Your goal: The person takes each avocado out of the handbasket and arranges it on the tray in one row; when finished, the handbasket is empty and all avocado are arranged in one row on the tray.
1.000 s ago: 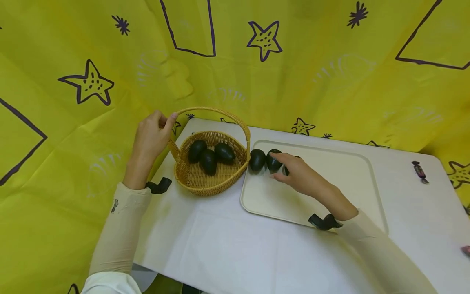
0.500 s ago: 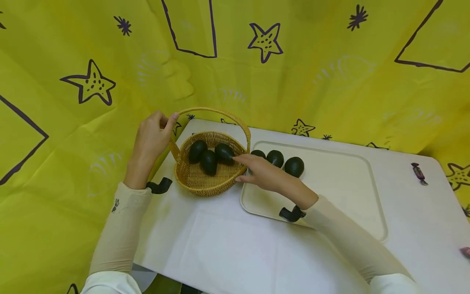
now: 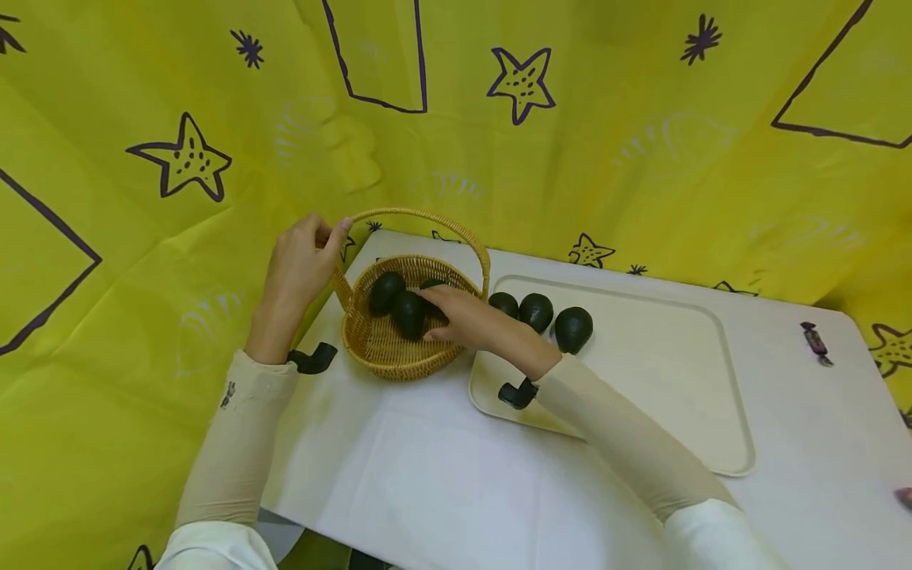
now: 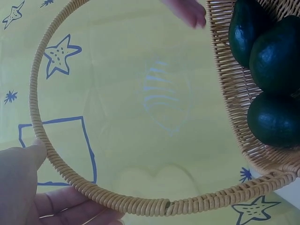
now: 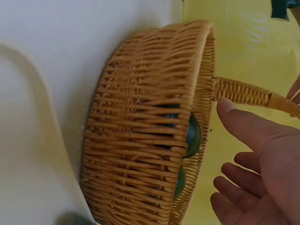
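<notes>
— Steadying the wicker basket (image 3: pixel 399 348) by its hoop handle (image 3: pixel 427 218), is that the left hand's (image 3: pixel 299 269) job?

— Yes, its fingers curl round the handle at 9 o'clock, so the basket likely stays put. The right hand (image 3: pixel 463 317), fingers loosely spread, reaches over the avocados (image 3: pixel 399 305) inside it.

— Their long axes?

— Roughly 12 to 6. Three more line the tray's (image 3: pixel 663 380) 10 o'clock corner on the desk (image 3: pixel 442 475).

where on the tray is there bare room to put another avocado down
The tray lies bare right of the three avocados lined along its far left edge, out to its right rim. Crowded: the basket, where the right hand reaches among the fruit while the left hand holds its handle.
</notes>
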The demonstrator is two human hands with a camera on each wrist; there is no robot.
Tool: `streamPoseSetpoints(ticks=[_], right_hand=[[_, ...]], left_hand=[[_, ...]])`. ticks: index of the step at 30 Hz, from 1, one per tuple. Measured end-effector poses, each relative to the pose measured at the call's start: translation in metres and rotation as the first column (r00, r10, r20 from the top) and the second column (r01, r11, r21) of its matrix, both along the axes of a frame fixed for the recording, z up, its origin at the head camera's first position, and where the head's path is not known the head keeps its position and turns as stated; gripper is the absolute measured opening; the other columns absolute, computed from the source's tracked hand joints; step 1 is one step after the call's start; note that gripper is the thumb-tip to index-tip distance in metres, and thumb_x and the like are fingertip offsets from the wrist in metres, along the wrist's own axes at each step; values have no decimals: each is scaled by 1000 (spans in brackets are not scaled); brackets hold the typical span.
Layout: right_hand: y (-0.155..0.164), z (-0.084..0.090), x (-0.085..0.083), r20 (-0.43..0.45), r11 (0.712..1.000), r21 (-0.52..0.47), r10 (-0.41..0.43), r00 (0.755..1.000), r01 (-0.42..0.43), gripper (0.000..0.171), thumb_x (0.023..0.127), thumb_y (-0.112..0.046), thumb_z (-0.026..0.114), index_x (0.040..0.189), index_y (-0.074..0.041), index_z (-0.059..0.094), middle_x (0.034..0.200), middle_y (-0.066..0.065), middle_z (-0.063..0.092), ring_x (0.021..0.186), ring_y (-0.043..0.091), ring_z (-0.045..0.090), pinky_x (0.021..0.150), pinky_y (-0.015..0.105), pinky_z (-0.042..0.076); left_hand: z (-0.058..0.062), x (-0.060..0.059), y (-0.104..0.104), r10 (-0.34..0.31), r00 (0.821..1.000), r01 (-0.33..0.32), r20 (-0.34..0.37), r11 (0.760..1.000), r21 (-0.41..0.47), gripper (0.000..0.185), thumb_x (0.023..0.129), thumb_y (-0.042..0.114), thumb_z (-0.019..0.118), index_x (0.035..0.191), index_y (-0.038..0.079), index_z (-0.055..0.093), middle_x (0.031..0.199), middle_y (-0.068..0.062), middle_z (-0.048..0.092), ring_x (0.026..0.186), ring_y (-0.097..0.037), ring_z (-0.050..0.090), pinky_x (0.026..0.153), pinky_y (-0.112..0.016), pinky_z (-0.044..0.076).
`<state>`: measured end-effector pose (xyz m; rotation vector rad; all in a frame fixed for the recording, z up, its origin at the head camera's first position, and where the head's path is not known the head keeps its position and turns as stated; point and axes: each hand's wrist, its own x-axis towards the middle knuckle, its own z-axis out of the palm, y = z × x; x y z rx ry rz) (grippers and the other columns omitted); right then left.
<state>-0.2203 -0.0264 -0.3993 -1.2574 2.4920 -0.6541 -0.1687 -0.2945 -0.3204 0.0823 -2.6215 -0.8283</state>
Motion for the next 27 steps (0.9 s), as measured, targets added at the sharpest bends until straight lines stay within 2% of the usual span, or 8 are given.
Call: streamPoseSetpoints(ticks=[7,14,20,27], right_hand=[[-21,-6,-12,-31,996,84,-1,1000,3,81,98,-27,80,163,-4,39,166,16,44,154,31,42,126,42,37],[-42,-8,-17,-54,977,205,-50,997,60,91,96,-30,81,167,-4,30,171,15,36,158,30,37,128,41,33],[-55,-4,-14,-134,951,305,-7,991,48,96,94,-30,83,167,-3,27,172,15,33,159,32,35,130,41,30],[-64,-5,-14,-192,927,373,36,981,39,94,92,-32,84,164,0,32,167,17,41,155,32,42,128,43,33]], left_hand=[[-1,1,0,8,1000,-8,-4,1000,-3,67,108,62,46,107,-3,64,107,-25,69,100,-43,66,89,-58,53],[-1,0,0,11,1000,-11,0,1000,-5,67,108,62,46,107,-2,64,107,-24,69,100,-43,65,90,-58,53],[-1,-1,0,13,1000,-13,6,1000,-7,67,108,63,45,108,-1,64,109,-23,69,104,-42,66,92,-59,53],[-2,-1,1,17,1000,-17,13,1000,-14,67,108,63,44,109,-1,64,109,-23,68,105,-43,66,92,-59,53]])
